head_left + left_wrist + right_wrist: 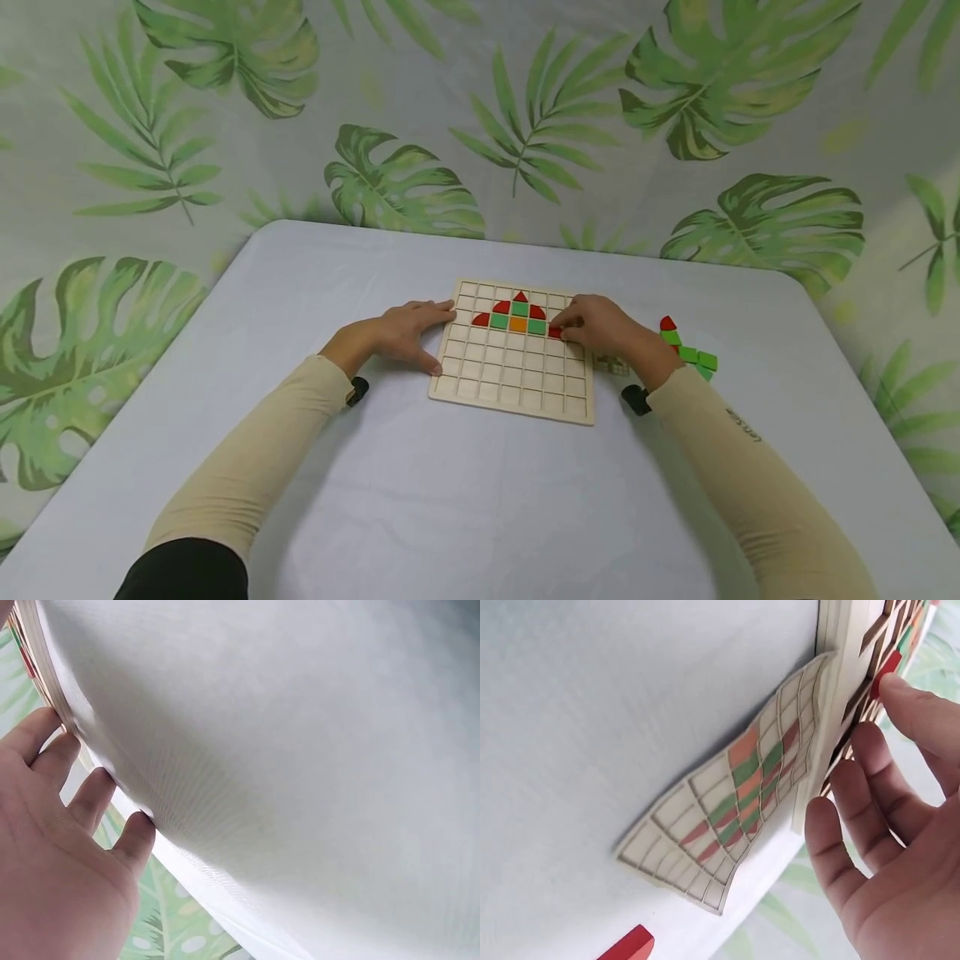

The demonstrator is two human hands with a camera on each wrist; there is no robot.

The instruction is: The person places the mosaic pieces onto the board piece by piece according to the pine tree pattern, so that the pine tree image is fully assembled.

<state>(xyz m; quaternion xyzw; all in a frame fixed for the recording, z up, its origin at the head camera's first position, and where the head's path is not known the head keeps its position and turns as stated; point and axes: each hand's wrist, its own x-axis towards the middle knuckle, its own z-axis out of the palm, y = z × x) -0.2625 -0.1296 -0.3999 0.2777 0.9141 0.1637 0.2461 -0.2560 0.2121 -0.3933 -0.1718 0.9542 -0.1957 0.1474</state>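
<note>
A wooden grid board [510, 383] lies on the table, with red, green and orange blocks set in its upper cells. My left hand [408, 333] rests at the board's left edge, its fingers spread and relaxed; the left wrist view shows fingertips [139, 832] on the white cloth. My right hand [600, 325] pinches a red block [886, 675] over a cell at the right end of the lower coloured row. The thumb lies on that block; the finger opposite is mostly hidden. Beside the board's right edge is a pattern card [727, 802], partly covered by my right hand in the head view.
Loose green blocks [687, 354] and a red block [667, 322] lie to the right, beyond my right wrist. Another red block [630, 945] shows at the bottom of the right wrist view. A leaf-print cloth [540, 125] hangs behind the white table [450, 500].
</note>
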